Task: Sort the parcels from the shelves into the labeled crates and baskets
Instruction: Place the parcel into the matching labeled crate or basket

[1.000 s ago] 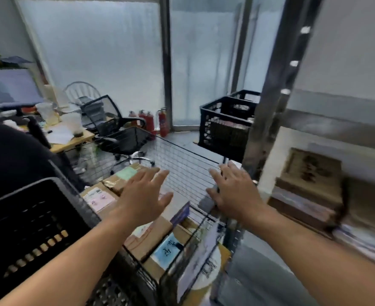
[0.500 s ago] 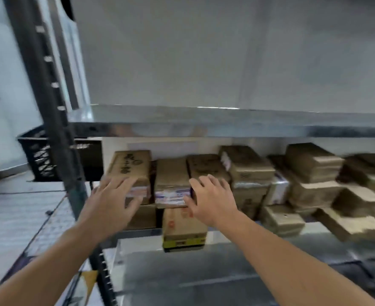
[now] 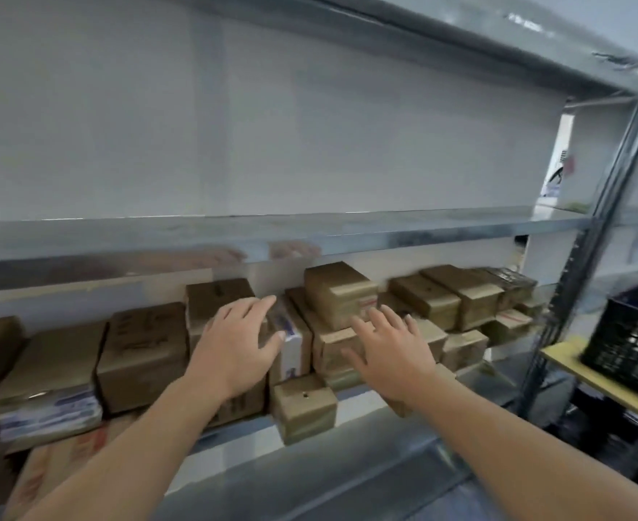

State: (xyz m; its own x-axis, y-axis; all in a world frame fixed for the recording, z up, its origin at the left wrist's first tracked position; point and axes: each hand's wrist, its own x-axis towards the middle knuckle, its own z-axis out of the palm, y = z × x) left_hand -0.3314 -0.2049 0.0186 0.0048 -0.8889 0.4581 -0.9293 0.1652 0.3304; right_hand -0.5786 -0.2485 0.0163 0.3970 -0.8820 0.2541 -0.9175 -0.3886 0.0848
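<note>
Open, empty: left hand (image 3: 234, 351) and right hand (image 3: 392, 355) near parcels (image 3: 340, 295); none grasped, many unsorted, most sorting apparently left.

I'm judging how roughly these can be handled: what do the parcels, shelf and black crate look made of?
Parcels: brown cardboard, matte, with creased folded edges; some look taped. Shelf: metal, probably galvanised steel, its grey edge showing blurred reflections. Crate: likely moulded plastic, black with lattice walls; blur leaves it open.
</note>
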